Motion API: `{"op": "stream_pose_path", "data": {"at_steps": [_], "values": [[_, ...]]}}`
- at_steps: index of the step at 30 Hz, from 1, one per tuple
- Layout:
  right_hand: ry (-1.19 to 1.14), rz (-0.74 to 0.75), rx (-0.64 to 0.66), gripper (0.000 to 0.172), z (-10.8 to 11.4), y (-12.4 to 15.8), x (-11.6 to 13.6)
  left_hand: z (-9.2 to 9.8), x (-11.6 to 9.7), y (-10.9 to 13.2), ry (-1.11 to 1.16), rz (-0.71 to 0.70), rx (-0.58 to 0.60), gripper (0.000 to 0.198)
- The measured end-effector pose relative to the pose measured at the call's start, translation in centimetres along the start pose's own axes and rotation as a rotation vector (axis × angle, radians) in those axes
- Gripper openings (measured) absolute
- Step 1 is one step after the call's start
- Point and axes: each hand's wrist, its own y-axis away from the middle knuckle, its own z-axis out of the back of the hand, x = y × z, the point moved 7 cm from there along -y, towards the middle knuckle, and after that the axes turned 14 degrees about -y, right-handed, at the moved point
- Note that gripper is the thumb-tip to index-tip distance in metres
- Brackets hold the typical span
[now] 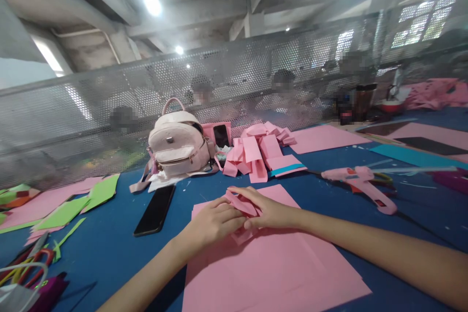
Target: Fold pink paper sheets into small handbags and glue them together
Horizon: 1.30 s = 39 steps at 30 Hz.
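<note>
Both of my hands meet over a small folded piece of pink paper [244, 207] at the middle of the blue table. My left hand [214, 222] has its fingers curled onto the piece from the left. My right hand [265, 209] lies over it from the right, fingers pressed down on the fold. Under them lies a large pink paper sheet [270, 268], reaching toward me.
A black phone [155, 209] lies left of my hands, with a pale pink backpack [179, 146] behind it. A heap of folded pink pieces [261, 153] sits at centre back, a pink glue gun [360, 183] to the right. Green and pink scraps [66, 209] and scissors [32, 261] lie left. People sit beyond a mesh fence [109, 107].
</note>
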Motion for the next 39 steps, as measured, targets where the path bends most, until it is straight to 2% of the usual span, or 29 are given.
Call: {"op": "stream_pose_path", "data": {"at_steps": [5, 9, 11, 21, 23, 27, 29, 34, 39], "values": [[-0.013, -0.005, 0.051, 0.106, 0.5, -0.6, -0.5, -0.9, -0.1, 0.1, 0.095, 0.030, 0.008, 0.019], [0.007, 0.014, 0.098, 0.108, 0.8, -1.0, -1.0, -2.2, -0.5, 0.3, 0.176, 0.054, 0.065, 0.037], [0.013, 0.038, 0.092, 0.106, 0.9, -1.0, -0.9, -2.4, -0.7, 0.4, 0.179, 0.045, 0.088, 0.039], [-0.015, 0.050, 0.036, 0.096, 0.6, -0.3, -0.1, -0.8, 0.3, 0.6, 0.221, 0.143, 0.060, 0.048], [-0.017, 0.058, 0.023, 0.094, 0.7, -0.3, -0.1, -0.9, 1.2, 1.0, 0.172, 0.232, 0.088, 0.045], [-0.030, 0.067, -0.007, 0.096, 1.0, -0.4, -0.5, -1.7, 5.1, 3.2, -0.204, 0.621, 0.244, 0.034], [-0.033, 0.069, -0.008, 0.096, 1.0, -0.4, -0.6, -2.1, 6.7, 4.6, -0.317, 0.739, 0.296, 0.036], [-0.029, 0.057, 0.005, 0.093, 0.9, -0.4, -0.3, -3.1, 9.1, 8.1, -0.487, 0.913, 0.443, 0.058], [-0.025, 0.057, 0.002, 0.094, 0.9, -0.3, -0.3, -3.4, 10.0, 9.9, -0.520, 1.006, 0.565, 0.064]]}}
